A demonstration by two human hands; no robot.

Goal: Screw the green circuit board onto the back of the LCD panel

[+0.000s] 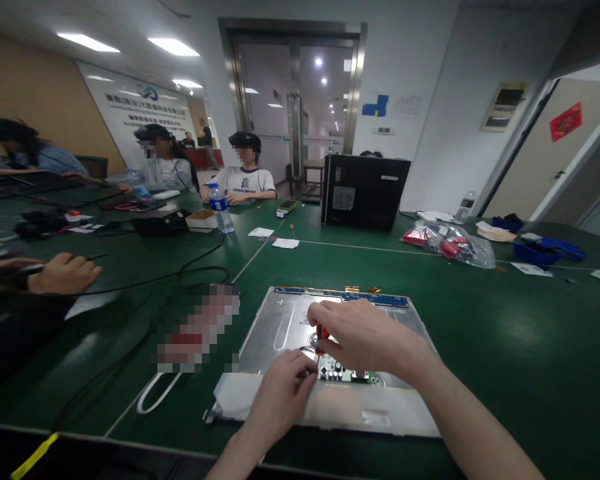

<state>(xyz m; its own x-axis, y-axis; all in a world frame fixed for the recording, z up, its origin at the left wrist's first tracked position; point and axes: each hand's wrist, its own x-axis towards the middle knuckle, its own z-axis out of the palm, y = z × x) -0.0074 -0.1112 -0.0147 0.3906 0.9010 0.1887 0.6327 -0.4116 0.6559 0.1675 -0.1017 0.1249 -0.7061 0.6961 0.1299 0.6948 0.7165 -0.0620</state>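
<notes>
So right hand (365,337) grips the red screwdriver (320,333), left hand (283,387) pinches its tip over the circuit board (347,375) at the panel's (280,320) near edge, so I'd say it's the screw-turning step, which needs straight, steady pressure.

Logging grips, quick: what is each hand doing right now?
Left hand: fingers curled by the circuit board; holding anything, cannot tell.
Right hand: closed on the red-handled screwdriver.
</notes>
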